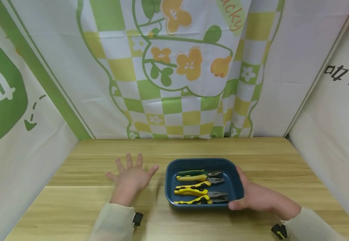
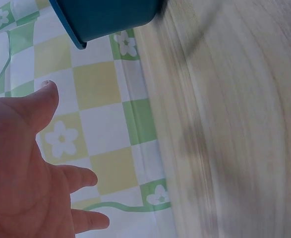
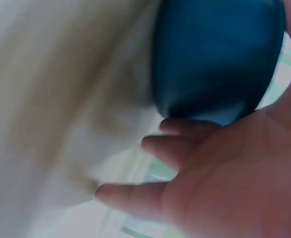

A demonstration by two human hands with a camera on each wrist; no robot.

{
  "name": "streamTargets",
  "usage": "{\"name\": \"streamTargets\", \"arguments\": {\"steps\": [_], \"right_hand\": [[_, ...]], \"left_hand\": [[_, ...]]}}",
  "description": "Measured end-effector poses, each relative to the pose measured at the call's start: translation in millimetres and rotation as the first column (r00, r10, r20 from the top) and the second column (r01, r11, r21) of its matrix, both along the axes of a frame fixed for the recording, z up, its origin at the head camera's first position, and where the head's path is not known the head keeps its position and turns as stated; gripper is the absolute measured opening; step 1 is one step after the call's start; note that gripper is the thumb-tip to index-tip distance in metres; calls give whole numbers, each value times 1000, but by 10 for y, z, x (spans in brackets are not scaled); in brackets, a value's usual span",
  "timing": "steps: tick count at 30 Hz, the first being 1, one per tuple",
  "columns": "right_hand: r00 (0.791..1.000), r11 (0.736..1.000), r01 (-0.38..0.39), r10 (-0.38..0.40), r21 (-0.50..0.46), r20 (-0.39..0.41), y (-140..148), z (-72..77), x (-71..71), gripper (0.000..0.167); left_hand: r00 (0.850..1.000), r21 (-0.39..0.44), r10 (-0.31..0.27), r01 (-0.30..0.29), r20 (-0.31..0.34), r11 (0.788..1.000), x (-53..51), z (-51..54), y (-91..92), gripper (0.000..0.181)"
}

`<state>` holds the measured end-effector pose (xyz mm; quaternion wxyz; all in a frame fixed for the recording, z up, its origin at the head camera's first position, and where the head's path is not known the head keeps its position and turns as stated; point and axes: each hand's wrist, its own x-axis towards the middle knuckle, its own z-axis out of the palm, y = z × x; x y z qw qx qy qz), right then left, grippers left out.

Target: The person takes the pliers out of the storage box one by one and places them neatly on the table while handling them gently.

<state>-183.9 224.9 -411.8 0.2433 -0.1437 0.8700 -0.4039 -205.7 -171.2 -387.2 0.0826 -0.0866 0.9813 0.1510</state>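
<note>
A dark blue rectangular tray (image 1: 204, 207) holds several pairs of pliers lying side by side. Most have yellow-and-black handles, such as the pliers (image 1: 192, 192) in the middle, and the rearmost pair of pliers (image 1: 191, 173) shows green on its handle. Their jaws point right. My right hand (image 1: 254, 195) grips the tray's right end, thumb at the front corner and fingers round the far side. Close up in the right wrist view, its fingers lie near the tray wall (image 3: 219, 59). To the left of the tray, apart from it, my left hand (image 1: 133, 179) is spread and holds nothing.
The wooden table (image 1: 72, 201) ends at a hanging cloth (image 1: 180, 110) with green and yellow checks. White printed cloth walls (image 1: 328, 134) stand at both sides. A small black device (image 1: 137, 219) sits at the left cuff, another black device (image 1: 279, 231) at the right.
</note>
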Motion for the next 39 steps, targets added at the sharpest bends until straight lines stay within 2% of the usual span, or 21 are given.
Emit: {"name": "streamTargets", "arguments": {"steps": [6,13,17,20,23,25,27,30,34,36,39], "right_hand": [[1000,999,0,0,-33,14,14,-55,-12,134],[1000,999,-7,8,-42,19,-19,-30,-34,135],[1000,999,-5,6,-37,26,-25,-19,-34,134],[1000,999,-6,6,-37,25,-20,-20,-34,133],[1000,1000,-12,13,-28,18,-12,-24,-35,133],[1000,1000,-16,16,-24,15,-8,-24,-33,133],[1000,1000,-18,19,-21,15,-6,-25,-32,133],[1000,1000,-19,20,-23,11,-5,-24,-25,133],[1000,1000,-22,22,-18,6,-7,-23,-17,133],[1000,1000,-21,21,-17,6,-7,-24,-15,133],[1000,1000,-15,16,-16,4,-6,-33,-22,133]], "left_hand": [[1000,1,-11,11,-3,1000,10,8,-18,107],[999,5,-45,45,-8,999,-25,32,-57,107],[987,64,-147,151,-61,986,-88,72,-136,107],[962,141,-240,257,-127,956,-141,132,-206,105],[933,244,-303,345,-194,906,-179,213,-250,102],[920,345,-324,384,-219,856,-187,275,-256,98],[914,441,-332,404,-236,801,-196,325,-251,94],[912,568,-330,410,-243,713,-202,384,-236,87],[914,695,-337,393,-225,602,-202,448,-206,83],[917,747,-345,370,-199,552,-200,477,-185,82],[917,800,-364,341,-166,494,-213,500,-148,82]]}}
